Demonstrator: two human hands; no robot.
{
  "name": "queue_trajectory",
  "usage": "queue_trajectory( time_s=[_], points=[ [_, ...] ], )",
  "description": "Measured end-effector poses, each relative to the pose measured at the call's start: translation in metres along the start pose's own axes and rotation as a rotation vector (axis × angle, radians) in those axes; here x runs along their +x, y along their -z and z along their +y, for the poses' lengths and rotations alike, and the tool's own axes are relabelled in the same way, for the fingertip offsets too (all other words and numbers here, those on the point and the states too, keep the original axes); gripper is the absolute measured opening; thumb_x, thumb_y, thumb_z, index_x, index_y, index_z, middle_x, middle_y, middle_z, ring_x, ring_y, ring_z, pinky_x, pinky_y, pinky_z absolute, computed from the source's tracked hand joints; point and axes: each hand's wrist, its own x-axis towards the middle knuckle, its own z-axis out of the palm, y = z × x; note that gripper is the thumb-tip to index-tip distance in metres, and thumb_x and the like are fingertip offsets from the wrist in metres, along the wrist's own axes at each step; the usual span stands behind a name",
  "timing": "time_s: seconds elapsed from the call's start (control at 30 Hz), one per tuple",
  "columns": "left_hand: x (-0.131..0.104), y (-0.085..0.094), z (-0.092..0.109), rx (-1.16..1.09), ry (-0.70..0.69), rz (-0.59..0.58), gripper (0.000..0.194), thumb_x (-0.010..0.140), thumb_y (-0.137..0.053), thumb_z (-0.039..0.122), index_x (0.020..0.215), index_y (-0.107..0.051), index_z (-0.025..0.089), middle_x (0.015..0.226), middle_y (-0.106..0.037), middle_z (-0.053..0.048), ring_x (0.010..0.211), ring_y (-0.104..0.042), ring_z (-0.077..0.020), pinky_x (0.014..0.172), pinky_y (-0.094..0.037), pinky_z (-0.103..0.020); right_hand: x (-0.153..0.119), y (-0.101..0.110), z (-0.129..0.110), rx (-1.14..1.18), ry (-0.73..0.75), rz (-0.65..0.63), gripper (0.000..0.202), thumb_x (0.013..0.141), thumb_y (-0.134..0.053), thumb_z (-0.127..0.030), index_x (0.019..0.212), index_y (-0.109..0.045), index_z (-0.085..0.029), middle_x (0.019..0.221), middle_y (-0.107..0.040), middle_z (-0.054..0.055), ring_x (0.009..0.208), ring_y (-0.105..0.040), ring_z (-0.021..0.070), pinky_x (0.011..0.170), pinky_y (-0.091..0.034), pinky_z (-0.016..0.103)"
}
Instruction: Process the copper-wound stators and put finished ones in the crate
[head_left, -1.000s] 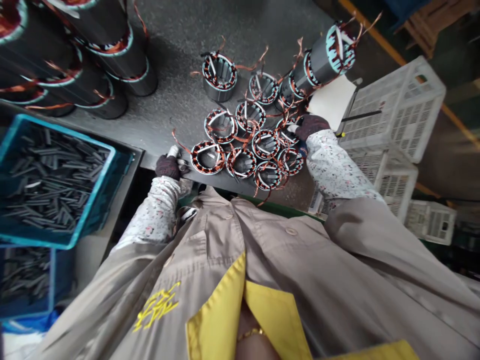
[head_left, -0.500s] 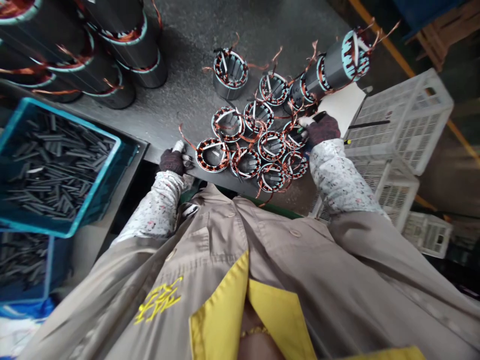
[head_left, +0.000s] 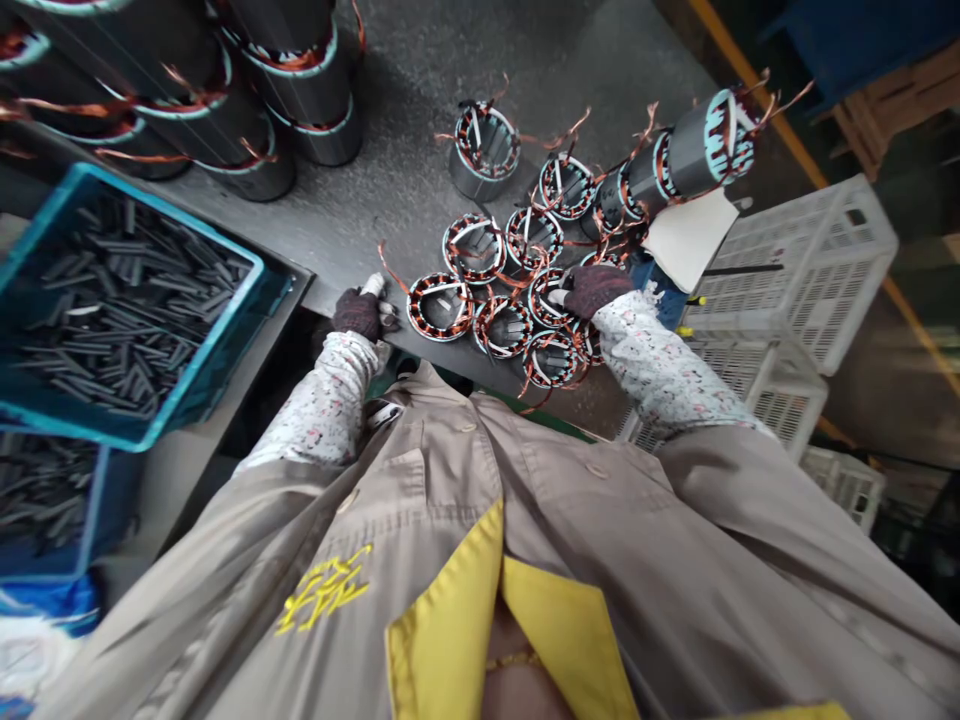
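My left hand (head_left: 364, 312), in a dark glove with pale fingertips, rests at the bench's front edge. Its fingers are apart with nothing between them, just left of a motor stator (head_left: 422, 325) with copper windings and a white strip across its mouth. Over the right part of the stator cluster is my gloved right hand (head_left: 598, 292). Its fingers are closed at the mouth of another stator (head_left: 541, 312); whatever they pinch is hidden. Several more wound stators, such as a nearby stator (head_left: 480, 335), stand close together, their copper leads tangled between them.
Stacked stators (head_left: 322, 135) stand at the back left. A row of stators (head_left: 686, 150) leans at the right, by a white sheet (head_left: 690, 240) and white plastic crates (head_left: 847, 290). A blue bin (head_left: 251, 290) of dark strips sits at the left.
My right hand has moved left and toward me, from the right-hand stators to one nearer the middle of the cluster. My left hand stays by the bench edge. The view has shifted slightly.
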Motion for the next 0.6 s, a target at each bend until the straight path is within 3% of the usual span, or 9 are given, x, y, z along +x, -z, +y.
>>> queue_trajectory(
  time_s=[0.27,0.4,0.5,0.6],
  points=[
    [0.003,0.003,-0.002,0.115,-0.040,0.028,0.045,0.100,-0.078,0.065,0.091,-0.071,0.022,0.070,-0.070,-0.004,0.070,-0.072,-0.0219,0.067,-0.066,-0.032,-0.009,0.003,0.002,0.013,-0.026,0.013,0.054,0.121,-0.059,-0.053,0.150,-0.077,-0.011,0.148,-0.075,0.023,0.135,-0.071,0.0399,0.108,-0.053,0.044],
    [-0.001,0.001,0.001,0.063,-0.024,0.012,0.050,0.100,-0.079,0.071,0.097,-0.070,0.021,0.066,-0.068,-0.004,0.073,-0.074,-0.0260,0.068,-0.068,-0.036,-0.022,0.015,-0.006,0.235,-0.081,0.103,0.046,0.120,-0.059,-0.051,0.137,-0.083,-0.015,0.137,-0.081,0.019,0.131,-0.074,0.0375,0.110,-0.056,0.045],
    [-0.005,0.000,0.003,-0.004,-0.003,-0.009,0.045,0.101,-0.080,0.066,0.095,-0.068,0.022,0.069,-0.070,-0.005,0.070,-0.074,-0.0268,0.067,-0.068,-0.039,-0.035,0.021,-0.026,0.415,0.027,0.147,0.040,0.121,-0.057,-0.049,0.128,-0.084,-0.021,0.127,-0.084,0.011,0.125,-0.077,0.0317,0.111,-0.059,0.042],
    [-0.005,0.001,0.003,0.023,-0.006,0.004,0.041,0.103,-0.080,0.059,0.092,-0.068,0.022,0.074,-0.073,-0.006,0.073,-0.076,-0.0282,0.072,-0.068,-0.041,-0.042,0.019,-0.054,0.250,0.167,0.000,0.036,0.117,-0.065,-0.052,0.132,-0.083,-0.024,0.129,-0.084,0.009,0.121,-0.078,0.0320,0.108,-0.061,0.042]
  ],
)
